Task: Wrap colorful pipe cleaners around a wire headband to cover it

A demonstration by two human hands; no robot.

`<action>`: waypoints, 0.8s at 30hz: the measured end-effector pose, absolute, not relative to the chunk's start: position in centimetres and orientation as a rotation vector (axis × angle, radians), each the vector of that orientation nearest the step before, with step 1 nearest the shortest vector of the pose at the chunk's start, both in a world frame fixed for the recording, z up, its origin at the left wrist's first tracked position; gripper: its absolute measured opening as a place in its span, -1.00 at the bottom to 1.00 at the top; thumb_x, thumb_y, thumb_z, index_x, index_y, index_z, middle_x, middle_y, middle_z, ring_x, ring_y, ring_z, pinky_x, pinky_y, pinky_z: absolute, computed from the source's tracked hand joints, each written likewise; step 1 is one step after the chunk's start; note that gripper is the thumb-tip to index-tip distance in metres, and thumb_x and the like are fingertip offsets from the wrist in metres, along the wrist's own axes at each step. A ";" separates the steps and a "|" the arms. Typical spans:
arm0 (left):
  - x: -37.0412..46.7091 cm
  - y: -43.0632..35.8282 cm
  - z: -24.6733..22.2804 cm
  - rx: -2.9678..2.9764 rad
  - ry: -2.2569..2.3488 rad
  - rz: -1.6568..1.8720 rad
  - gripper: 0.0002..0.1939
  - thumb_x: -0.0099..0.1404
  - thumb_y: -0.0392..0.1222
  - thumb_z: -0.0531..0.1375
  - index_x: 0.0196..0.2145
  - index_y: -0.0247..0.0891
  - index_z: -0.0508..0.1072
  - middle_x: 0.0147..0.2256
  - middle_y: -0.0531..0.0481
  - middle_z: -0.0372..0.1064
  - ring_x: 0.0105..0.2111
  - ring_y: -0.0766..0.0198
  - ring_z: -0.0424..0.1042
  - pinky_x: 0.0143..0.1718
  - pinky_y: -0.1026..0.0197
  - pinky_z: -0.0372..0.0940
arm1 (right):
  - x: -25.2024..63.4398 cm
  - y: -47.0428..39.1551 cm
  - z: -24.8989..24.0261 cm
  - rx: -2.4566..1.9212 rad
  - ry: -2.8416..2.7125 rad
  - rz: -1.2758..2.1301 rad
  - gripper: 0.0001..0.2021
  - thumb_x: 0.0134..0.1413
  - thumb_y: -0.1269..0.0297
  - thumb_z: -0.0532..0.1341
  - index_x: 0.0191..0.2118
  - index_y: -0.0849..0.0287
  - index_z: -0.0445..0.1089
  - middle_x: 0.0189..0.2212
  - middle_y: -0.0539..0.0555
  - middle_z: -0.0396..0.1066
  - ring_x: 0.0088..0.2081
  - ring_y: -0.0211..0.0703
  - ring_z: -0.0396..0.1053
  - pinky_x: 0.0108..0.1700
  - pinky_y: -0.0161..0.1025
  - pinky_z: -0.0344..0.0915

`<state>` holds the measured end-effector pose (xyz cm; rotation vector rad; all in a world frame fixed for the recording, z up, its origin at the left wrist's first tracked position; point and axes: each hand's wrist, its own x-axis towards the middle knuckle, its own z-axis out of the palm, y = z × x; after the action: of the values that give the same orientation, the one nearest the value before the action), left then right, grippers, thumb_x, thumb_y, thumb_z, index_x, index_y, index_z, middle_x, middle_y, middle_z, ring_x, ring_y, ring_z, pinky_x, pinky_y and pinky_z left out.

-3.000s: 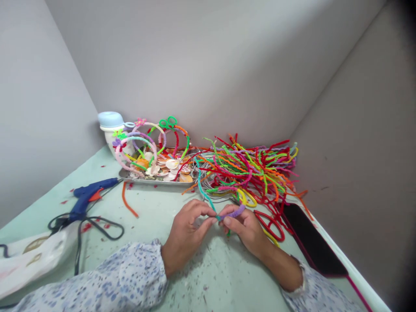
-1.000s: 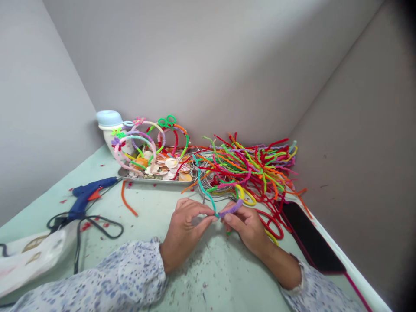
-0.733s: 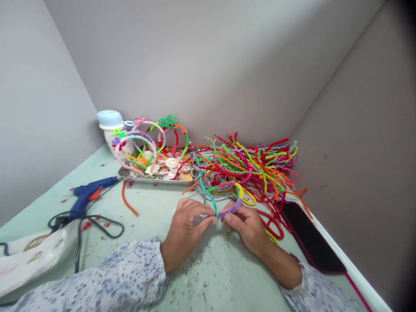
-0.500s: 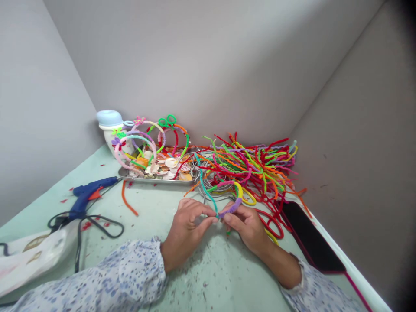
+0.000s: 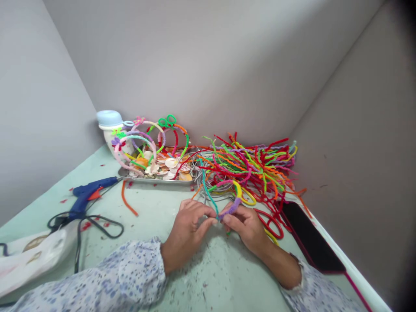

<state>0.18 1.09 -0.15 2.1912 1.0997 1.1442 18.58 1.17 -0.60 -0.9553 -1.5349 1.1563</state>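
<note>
Between thumb and fingers, my left hand [image 5: 191,223] pinches the lower end of a teal pipe cleaner [image 5: 208,192], whose free length points up and away. My right hand [image 5: 245,225] is closed on a curved headband [image 5: 234,206] wrapped in purple, yellow, pink and green fuzzy sections. The teal strand meets the purple end of the band right between my fingertips. My fingers partly hide that joint, so I cannot tell how many turns are wound there.
A big pile of coloured pipe cleaners [image 5: 260,167] lies behind my hands. A metal tray [image 5: 156,180] bears shells and finished headbands [image 5: 136,138], beside a white bottle [image 5: 110,134]. A blue glue gun [image 5: 84,195] with its cord is at left, a black phone [image 5: 312,238] at right.
The teal pipe cleaner's free end has swung slightly to the right. Both hands stay nearly in place, with small finger shifts at the joint.
</note>
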 end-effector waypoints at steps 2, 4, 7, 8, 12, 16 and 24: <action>0.2 1.0 -0.2 2.195 1.091 1.136 -0.93 0.29 -0.19 0.17 -0.34 -0.19 0.43 -0.37 0.08 0.42 -0.28 0.25 0.33 -0.11 0.13 0.09 | 18.6 1.2 -0.7 -0.949 -1.532 1.161 -0.83 0.04 0.20 0.24 -0.44 0.19 0.43 -0.63 -0.05 0.28 -0.58 -0.29 0.23 -0.53 -0.35 0.19; 0.2 1.0 -0.1 2.201 1.081 1.127 -0.93 0.30 -0.19 0.17 -0.34 -0.20 0.42 -0.37 0.08 0.41 -0.28 0.25 0.32 -0.11 0.14 0.09 | 18.6 1.1 -0.7 -0.939 -1.529 1.162 -0.83 0.04 0.20 0.24 -0.43 0.19 0.44 -0.62 -0.05 0.29 -0.58 -0.29 0.23 -0.53 -0.34 0.20; 0.2 0.9 -0.2 2.207 1.072 1.127 -0.93 0.30 -0.20 0.15 -0.34 -0.21 0.40 -0.38 0.07 0.39 -0.28 0.24 0.32 -0.12 0.14 0.09 | 18.5 1.1 -0.8 -0.916 -1.529 1.154 -0.83 0.04 0.20 0.23 -0.41 0.19 0.45 -0.61 -0.04 0.30 -0.58 -0.30 0.25 -0.53 -0.34 0.21; 0.2 0.9 -0.2 2.206 1.071 1.134 -0.93 0.30 -0.20 0.15 -0.34 -0.21 0.40 -0.37 0.07 0.39 -0.28 0.24 0.32 -0.12 0.14 0.09 | 18.5 1.0 -0.8 -0.912 -1.532 1.147 -0.83 0.05 0.20 0.23 -0.41 0.19 0.45 -0.61 -0.05 0.30 -0.58 -0.30 0.25 -0.52 -0.35 0.21; 0.3 1.0 -0.3 2.188 1.088 1.171 -0.95 0.28 -0.20 0.18 -0.32 -0.20 0.42 -0.36 0.07 0.43 -0.28 0.23 0.34 -0.11 0.13 0.10 | 18.6 1.0 -1.0 -0.900 -1.537 1.110 -0.85 0.06 0.22 0.23 -0.37 0.19 0.47 -0.60 -0.05 0.30 -0.58 -0.31 0.26 -0.53 -0.35 0.22; 0.3 1.1 -0.5 2.192 1.079 1.189 -0.96 0.27 -0.20 0.20 -0.32 -0.19 0.43 -0.35 0.07 0.45 -0.28 0.24 0.35 -0.11 0.13 0.10 | 18.6 1.0 -1.3 -0.893 -1.552 1.074 -0.84 0.08 0.22 0.22 -0.35 0.19 0.49 -0.58 -0.04 0.32 -0.59 -0.31 0.26 -0.53 -0.35 0.25; 0.2 0.9 -0.1 2.239 1.031 1.166 -0.92 0.32 -0.21 0.12 -0.30 -0.21 0.41 -0.34 0.02 0.43 -0.26 0.21 0.34 -0.11 0.11 0.11 | 18.7 0.9 -1.4 -0.885 -1.624 0.943 -0.85 0.08 0.23 0.24 -0.33 0.17 0.52 -0.53 0.02 0.40 -0.52 -0.26 0.32 -0.48 -0.32 0.27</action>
<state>0.17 0.89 -0.13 2.2389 1.0305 1.1657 18.66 0.90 -1.42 -0.8848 -1.6245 0.9428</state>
